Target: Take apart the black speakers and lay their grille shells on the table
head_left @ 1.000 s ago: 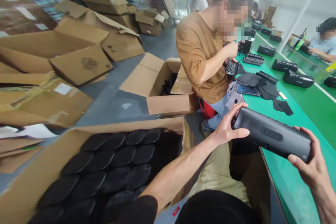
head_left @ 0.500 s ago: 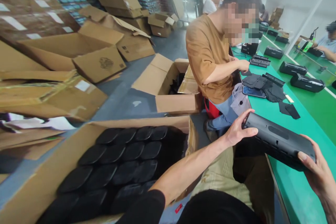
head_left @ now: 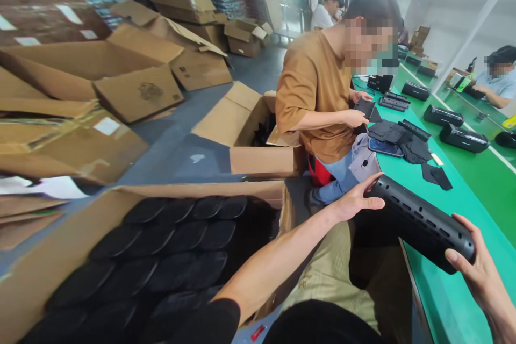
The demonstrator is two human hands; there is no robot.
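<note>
I hold a long black speaker housing [head_left: 419, 223] by its two ends, just above the near edge of the green table [head_left: 463, 188]. My left hand [head_left: 355, 199] grips the left end, thumb on top. My right hand [head_left: 478, 269] grips the right end. The side now facing up has rows of small slots. Below my left arm stands an open cardboard box [head_left: 72, 242] packed with several more black housings [head_left: 161, 258], end up.
A person in a brown shirt [head_left: 318, 91] sits ahead at the same table, handling black fabric pieces [head_left: 403, 137]. More black housings [head_left: 463, 137] lie farther along the table. Another open box [head_left: 250, 134] and heaps of flattened cardboard [head_left: 121, 75] cover the floor on the left.
I have turned the housing about its long axis: the smooth face with the oval panel went away and the slotted side came up. The person ahead lowered a hand to the table.
</note>
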